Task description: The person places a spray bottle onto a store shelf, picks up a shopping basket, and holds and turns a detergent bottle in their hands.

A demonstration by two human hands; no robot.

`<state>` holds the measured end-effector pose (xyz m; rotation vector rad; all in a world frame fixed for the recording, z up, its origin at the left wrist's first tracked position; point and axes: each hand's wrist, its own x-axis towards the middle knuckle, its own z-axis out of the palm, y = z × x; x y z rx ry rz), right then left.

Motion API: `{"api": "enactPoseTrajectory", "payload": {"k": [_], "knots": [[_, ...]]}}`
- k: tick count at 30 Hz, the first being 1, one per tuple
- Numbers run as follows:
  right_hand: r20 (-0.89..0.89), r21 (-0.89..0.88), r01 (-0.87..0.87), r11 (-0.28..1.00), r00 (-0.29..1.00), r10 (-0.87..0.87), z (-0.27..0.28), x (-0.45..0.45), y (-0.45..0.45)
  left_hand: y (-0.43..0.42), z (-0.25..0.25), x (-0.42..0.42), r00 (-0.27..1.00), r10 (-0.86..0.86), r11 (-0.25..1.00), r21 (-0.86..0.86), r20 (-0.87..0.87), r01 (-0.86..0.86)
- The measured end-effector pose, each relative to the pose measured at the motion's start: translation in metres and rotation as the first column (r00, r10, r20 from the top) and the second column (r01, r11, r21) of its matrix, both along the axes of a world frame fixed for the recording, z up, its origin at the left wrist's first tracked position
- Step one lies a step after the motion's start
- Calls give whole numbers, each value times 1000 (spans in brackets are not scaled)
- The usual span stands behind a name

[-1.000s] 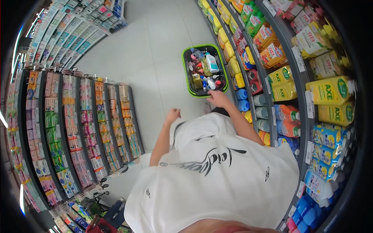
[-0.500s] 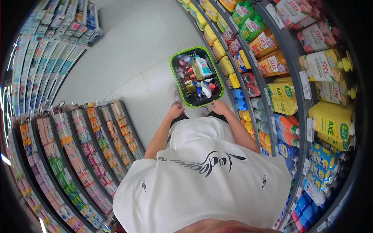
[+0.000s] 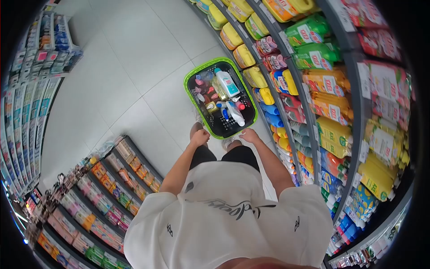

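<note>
A black shopping basket [image 3: 229, 127] with a bright green rim is in front of my legs, partly covering my feet. My left hand [image 3: 199, 137] is closed at its near left corner, and the fingers' hold is mostly hidden. At the near right corner, my right hand [image 3: 248, 135] is closed against the rim. Inside lie a white bottle with a teal cap [image 3: 227, 82], a white spray bottle [image 3: 235, 113], a blue item [image 3: 225, 114], a small yellowish bottle [image 3: 211, 106] and several pink and red items too small to name.
Along the right runs a tall shelf with yellow detergent jugs [image 3: 243, 56], green bottles [image 3: 311, 57] and orange bottles [image 3: 329, 83]. Shelves of small packets [image 3: 96, 193] rise at the lower left. Another display [image 3: 27, 121] stands at the far left. Pale tiled floor [image 3: 130, 58] stretches ahead.
The view has shifted, and the basket appears larger and slightly further left. Both hands keep their places at its near corners. The left shelves have slid outward and down.
</note>
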<state>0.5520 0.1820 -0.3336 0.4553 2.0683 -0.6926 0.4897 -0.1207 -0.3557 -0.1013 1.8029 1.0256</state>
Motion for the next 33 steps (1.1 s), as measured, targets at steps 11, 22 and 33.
{"api": "enactPoseTrajectory", "payload": {"k": [11,22,33], "knots": [[59,385,107,917,988,-140,-141,-23,-11,13,-94,-11,992,-83,997,5,91,83],[47,409,-83,909,996,70,-174,-31,-8,-12,-115,22,978,-102,994,-8,183,105],[-180,280,-22,960,981,74,2,-68,2,7,-19,-6,993,-26,994,105,-116,38]]}}
